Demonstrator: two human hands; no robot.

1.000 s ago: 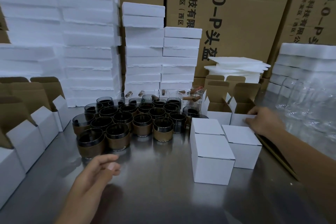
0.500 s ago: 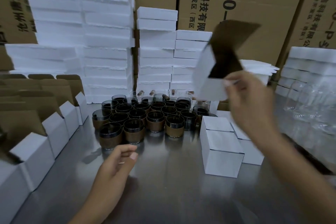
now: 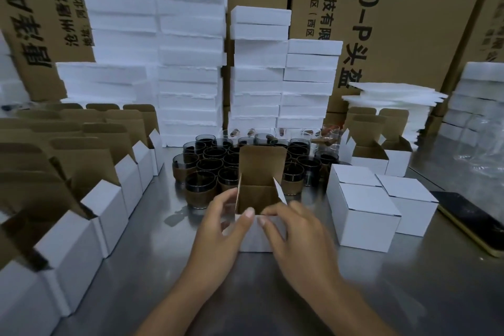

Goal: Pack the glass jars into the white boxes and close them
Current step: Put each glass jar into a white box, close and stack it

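Note:
An open white box point(image 3: 259, 234) with a brown inside stands on the steel table point(image 3: 272, 300), its lid flap upright. My left hand point(image 3: 221, 232) grips its front left corner, thumb on the front rim. My right hand point(image 3: 297, 237), blurred, pinches the front wall near the right side flap. Just behind the box stands a cluster of several dark glass jars point(image 3: 207, 166) with brown bands. The box holds no jar that I can see.
Two closed white boxes point(image 3: 362, 215) sit to the right, with open ones point(image 3: 368, 157) behind them. Rows of open boxes point(image 3: 106, 210) line the left. White foam stacks point(image 3: 191, 63) and cartons form the back wall. A phone point(image 3: 471, 224) lies at the right edge.
My right hand took an open box from the back right, lifted it through the air and set it down in the middle. My left hand moved forward and took hold of it.

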